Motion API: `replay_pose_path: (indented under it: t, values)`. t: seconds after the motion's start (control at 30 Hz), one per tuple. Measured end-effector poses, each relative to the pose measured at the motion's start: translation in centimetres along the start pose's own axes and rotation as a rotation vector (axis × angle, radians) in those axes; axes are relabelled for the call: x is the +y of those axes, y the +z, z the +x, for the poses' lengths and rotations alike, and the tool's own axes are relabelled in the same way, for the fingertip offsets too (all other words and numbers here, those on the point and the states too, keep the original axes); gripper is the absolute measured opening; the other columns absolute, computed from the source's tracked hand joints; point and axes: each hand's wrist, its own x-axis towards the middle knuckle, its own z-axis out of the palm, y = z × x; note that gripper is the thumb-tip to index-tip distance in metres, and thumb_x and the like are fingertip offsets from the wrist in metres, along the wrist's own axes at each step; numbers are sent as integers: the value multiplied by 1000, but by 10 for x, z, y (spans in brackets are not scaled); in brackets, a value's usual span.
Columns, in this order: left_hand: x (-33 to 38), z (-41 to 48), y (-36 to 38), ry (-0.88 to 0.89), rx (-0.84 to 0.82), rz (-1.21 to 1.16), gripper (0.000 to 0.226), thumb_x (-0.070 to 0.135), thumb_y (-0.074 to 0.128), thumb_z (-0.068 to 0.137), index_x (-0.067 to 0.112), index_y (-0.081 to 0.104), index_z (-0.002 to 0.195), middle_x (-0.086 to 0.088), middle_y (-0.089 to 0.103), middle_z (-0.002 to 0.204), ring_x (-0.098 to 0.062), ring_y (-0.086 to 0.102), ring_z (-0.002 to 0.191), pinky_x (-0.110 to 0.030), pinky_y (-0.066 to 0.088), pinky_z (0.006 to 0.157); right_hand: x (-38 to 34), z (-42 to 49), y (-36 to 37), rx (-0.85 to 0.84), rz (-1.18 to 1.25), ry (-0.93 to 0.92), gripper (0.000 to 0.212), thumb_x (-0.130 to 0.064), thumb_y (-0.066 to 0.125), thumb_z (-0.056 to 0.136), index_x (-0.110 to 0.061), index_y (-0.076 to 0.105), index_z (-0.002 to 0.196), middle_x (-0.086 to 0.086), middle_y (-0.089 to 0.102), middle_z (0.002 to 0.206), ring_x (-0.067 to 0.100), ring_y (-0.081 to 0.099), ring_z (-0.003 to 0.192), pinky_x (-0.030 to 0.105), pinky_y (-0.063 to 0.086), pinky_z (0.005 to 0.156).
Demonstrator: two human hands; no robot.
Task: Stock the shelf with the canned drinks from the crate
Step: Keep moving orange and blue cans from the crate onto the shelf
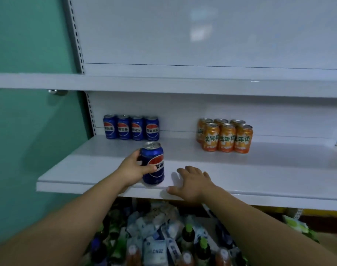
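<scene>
L hand (pixel 134 167) grips blue can (pixel 153 163) upright on shelf (pixel 259 169) near edge; R hand (pixel 190 181) flat, released. Far: 4 blue cans (pixel 131 128) left, 6 orange cans (pixel 225 135) right, bottles (pixel 188 237) below.

A wide stretch of the shelf (pixel 183 150) is left free between the row of blue cans (pixel 131 128) at the back left and the orange cans (pixel 226 136) at the back right. Headroom is capped by the upper shelf (pixel 163 83). The front edge is partly blocked by the front blue can (pixel 152 163), gripped in the left hand (pixel 132 167), and by the right hand (pixel 192 181) laid flat.
</scene>
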Motion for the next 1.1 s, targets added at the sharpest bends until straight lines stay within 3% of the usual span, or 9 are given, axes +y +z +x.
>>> replay_pose_path:
  t: [0.17, 0.37, 0.57, 0.87, 1.1]
  values:
    - [-7, 20, -17, 25, 20, -39, 67, 4, 73, 79, 23, 42, 136, 4, 53, 121, -16, 49, 115, -31, 41, 94, -13, 39, 12, -78, -74, -17, 88, -82, 20, 83, -32, 9, 155, 5, 2, 163, 30, 4, 148, 58, 7, 115]
    - [-26, 38, -8, 50, 92, 11, 85, 6, 79, 72, 25, 32, 140, 5, 55, 117, -15, 53, 108, -35, 43, 98, -16, 51, 23, -13, -68, 16, 86, -83, 14, 82, -35, 12, 153, 3, 5, 163, 27, 4, 148, 57, 8, 115]
    - [-36, 56, -20, 60, 142, 39, 79, 5, 79, 73, 21, 35, 137, 6, 54, 117, -17, 54, 110, -39, 45, 99, -13, 49, 27, 14, -69, 23, 81, -81, 13, 84, -36, 15, 152, 2, 8, 163, 26, 6, 148, 56, 11, 115]
    - [-58, 98, -92, 39, 320, 53, 65, 2, 74, 77, 14, 43, 133, 0, 56, 114, -17, 55, 101, -31, 44, 89, -15, 47, 26, 31, -78, 1, 77, -79, 11, 85, -38, 11, 151, -2, 5, 162, 21, 3, 148, 52, 10, 117]
    - [-79, 146, -114, -8, 424, 120, 61, 11, 72, 82, 9, 41, 134, -10, 55, 132, -27, 54, 118, -34, 44, 96, -18, 48, 26, 44, -84, 9, 78, -79, 10, 84, -38, 11, 151, -4, 9, 161, 19, 6, 147, 49, 11, 116]
